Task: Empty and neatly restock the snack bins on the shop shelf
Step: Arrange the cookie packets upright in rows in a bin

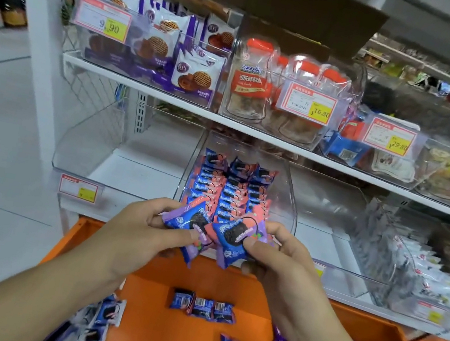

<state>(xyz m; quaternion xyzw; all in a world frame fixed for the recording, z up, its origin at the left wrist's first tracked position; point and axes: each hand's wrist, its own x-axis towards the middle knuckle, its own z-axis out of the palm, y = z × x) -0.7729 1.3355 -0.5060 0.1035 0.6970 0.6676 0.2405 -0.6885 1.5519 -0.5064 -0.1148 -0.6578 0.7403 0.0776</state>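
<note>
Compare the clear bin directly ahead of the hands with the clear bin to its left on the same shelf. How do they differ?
The middle bin holds neat rows of blue-and-pink cookie packets; the left bin shows no packets. The left bin carries a price tag on its front edge; none shows on the middle bin, whose front the hands partly hide. Both are clear plastic with sloped sides, on the lower shelf.

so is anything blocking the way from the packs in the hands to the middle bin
Nothing visible does. The packs, held by the left hand and right hand, sit just in front of the bin; its front is open and the rows stop short of it.
</note>
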